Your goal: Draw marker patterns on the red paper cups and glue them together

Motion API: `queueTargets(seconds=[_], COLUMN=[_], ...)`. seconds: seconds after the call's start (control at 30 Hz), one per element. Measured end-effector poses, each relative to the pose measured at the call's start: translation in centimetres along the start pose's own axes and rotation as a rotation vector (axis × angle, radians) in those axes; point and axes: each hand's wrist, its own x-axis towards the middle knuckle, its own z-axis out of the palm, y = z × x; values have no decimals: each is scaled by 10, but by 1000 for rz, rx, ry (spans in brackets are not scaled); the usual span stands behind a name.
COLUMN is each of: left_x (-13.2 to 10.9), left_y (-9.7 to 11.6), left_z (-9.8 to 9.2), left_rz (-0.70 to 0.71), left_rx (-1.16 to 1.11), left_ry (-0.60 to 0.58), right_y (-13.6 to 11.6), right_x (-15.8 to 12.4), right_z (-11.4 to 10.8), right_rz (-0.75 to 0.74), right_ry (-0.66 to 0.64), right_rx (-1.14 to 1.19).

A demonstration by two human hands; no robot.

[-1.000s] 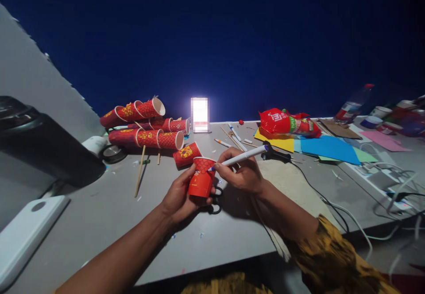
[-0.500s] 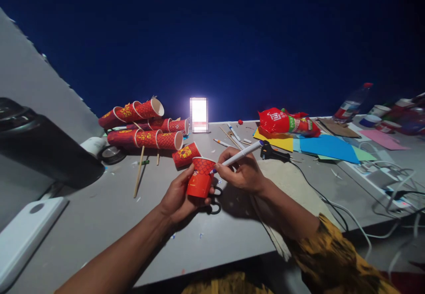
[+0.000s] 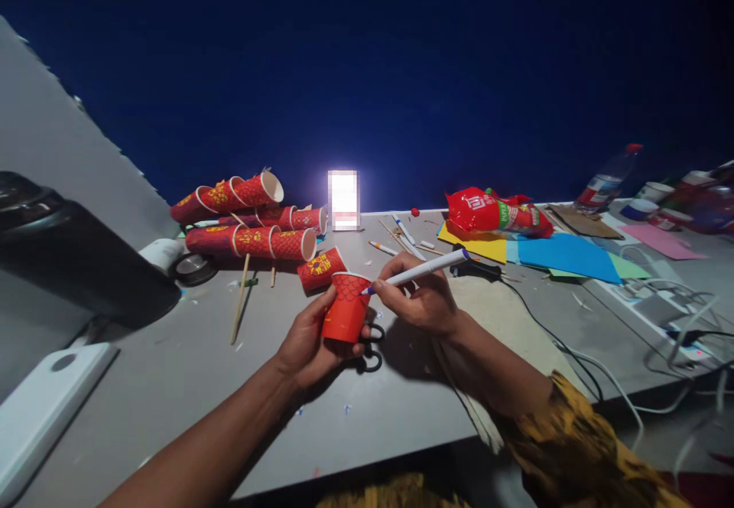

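A red paper cup (image 3: 345,317) stands upright, mouth up, in my left hand (image 3: 310,340), whose fingers are wrapped round its side and base. My right hand (image 3: 421,294) is closed on a white marker (image 3: 424,269) with a blue-purple tip and end. The tip meets or nearly meets the cup's right side near the rim. Just behind the cup, another red cup (image 3: 321,269) with yellow print lies on its side. Black scissor handles (image 3: 374,359) show beside my left fingertips; the rest of them is hidden.
Nested red cups (image 3: 252,242) lie at the back left, with a wooden stick (image 3: 239,301). A dark cylinder (image 3: 86,248) and white device (image 3: 54,408) are left. Rightward are a glue gun (image 3: 475,265), cloth (image 3: 498,317), coloured paper (image 3: 567,255), red package (image 3: 493,213) and cables.
The cup has turned slightly in my left hand, so less of its yellow print shows. The marker's rear end has shifted a little right and down.
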Motion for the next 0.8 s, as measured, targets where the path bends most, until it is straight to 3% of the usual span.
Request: queueTargets(seconds=[0.8], left_x=[0], left_y=[-1], left_z=[-3], left_rz=[-5], left_rx=[-24], left_ry=[-13], right_y=[-1], right_x=[-3], right_z=[3], right_rz=[99], right_ry=[-78], right_rx=[61])
